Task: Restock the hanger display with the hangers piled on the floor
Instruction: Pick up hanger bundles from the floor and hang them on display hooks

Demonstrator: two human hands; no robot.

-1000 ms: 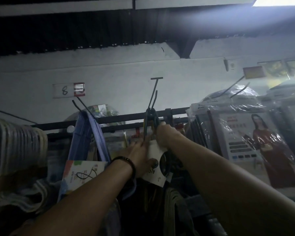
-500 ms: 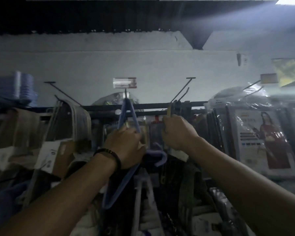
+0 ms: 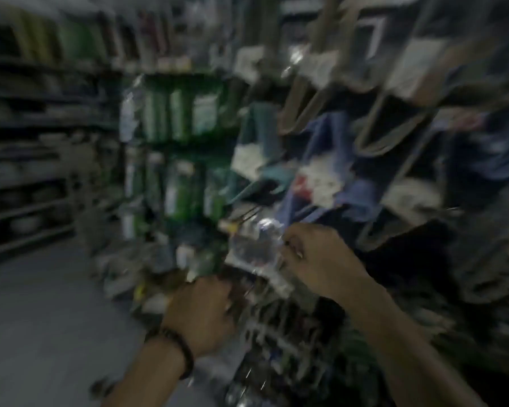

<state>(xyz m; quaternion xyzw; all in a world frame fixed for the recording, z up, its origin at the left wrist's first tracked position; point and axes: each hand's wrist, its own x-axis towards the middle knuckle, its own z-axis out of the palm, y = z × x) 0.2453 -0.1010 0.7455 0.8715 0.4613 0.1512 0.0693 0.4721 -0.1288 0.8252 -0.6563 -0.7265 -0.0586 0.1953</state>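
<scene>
Right hand grip pinches the edge of a clear plastic packet; left hand curled among hanging goods, its grip untellable in blur.

One left hand, one right hand — one wrist bracelet.

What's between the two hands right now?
Head view: a shiny clear-plastic packet lies between the left hand and right hand; blur hides what it holds.
</scene>
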